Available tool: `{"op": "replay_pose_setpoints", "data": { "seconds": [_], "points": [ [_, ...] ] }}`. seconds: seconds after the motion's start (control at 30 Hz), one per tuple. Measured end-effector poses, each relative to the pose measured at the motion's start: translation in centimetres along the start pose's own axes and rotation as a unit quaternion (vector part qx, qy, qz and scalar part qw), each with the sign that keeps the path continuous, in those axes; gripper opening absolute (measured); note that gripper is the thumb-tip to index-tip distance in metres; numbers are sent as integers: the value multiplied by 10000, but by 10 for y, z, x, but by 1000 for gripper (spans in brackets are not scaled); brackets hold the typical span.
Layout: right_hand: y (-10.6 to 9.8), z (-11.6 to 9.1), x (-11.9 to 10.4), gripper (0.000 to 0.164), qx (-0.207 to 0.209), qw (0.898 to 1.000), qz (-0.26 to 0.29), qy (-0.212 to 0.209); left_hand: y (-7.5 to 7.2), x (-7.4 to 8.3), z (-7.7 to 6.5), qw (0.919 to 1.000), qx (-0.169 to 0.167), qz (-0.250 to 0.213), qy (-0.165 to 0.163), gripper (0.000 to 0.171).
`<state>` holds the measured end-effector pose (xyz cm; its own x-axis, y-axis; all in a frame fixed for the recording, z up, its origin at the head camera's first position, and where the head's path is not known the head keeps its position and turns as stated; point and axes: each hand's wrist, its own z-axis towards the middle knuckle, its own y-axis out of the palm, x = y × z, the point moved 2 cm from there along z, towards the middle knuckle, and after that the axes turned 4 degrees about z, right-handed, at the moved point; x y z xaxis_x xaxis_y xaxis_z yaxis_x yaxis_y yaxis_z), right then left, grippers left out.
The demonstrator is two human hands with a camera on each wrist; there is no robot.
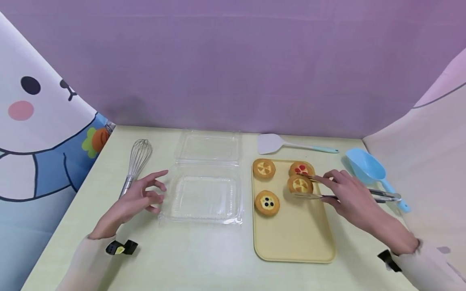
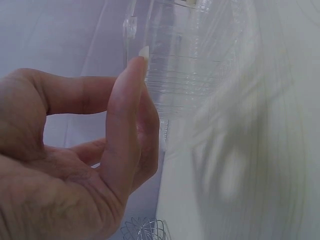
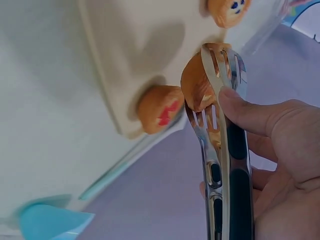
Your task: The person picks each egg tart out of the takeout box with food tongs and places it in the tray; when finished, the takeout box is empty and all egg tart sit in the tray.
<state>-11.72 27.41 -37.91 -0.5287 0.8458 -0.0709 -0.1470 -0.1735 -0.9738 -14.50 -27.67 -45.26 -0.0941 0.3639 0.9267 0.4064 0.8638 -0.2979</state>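
My right hand (image 1: 351,200) holds a pair of metal tongs (image 3: 235,145). Between the tongs' slotted ends is a round tart (image 1: 300,184) with a wedge-patterned top, held just above the tray and partly covering a tart with red topping (image 3: 161,107). The beige tray (image 1: 291,242) also carries another wedge-topped tart (image 1: 263,168) and one with dark dots (image 1: 267,203). My left hand (image 1: 136,198), fingers loosely bent and holding nothing, hovers at the left edge of a clear plastic clamshell box (image 1: 204,198), whose lid lies folded back. Contact with the box cannot be made out.
A whisk (image 1: 138,159) lies beyond my left hand. Behind the tray lies a spatula (image 1: 271,144) with a pale blade. A blue scoop (image 1: 367,165) rests at the right, partly behind the tongs. A purple curtain (image 1: 233,72) closes off the table's back.
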Motion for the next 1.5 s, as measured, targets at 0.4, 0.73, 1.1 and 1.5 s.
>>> {"op": "replay_pose_setpoints", "data": {
  "seconds": [0.4,0.73,1.1,1.5],
  "points": [
    [12,-32,-1,62,-167,9997,-19,171,-2,2,-1,9997,121,181,-114,80],
    [15,-43,3,63,-169,9996,-6,230,-2,4,0,9994,133,308,-93,80],
    [20,-47,3,66,-66,9994,144,307,0,3,2,9993,130,333,-120,78],
    [22,-51,3,65,-129,9986,261,445,2,3,5,9983,230,512,-167,77]
  ]
}}
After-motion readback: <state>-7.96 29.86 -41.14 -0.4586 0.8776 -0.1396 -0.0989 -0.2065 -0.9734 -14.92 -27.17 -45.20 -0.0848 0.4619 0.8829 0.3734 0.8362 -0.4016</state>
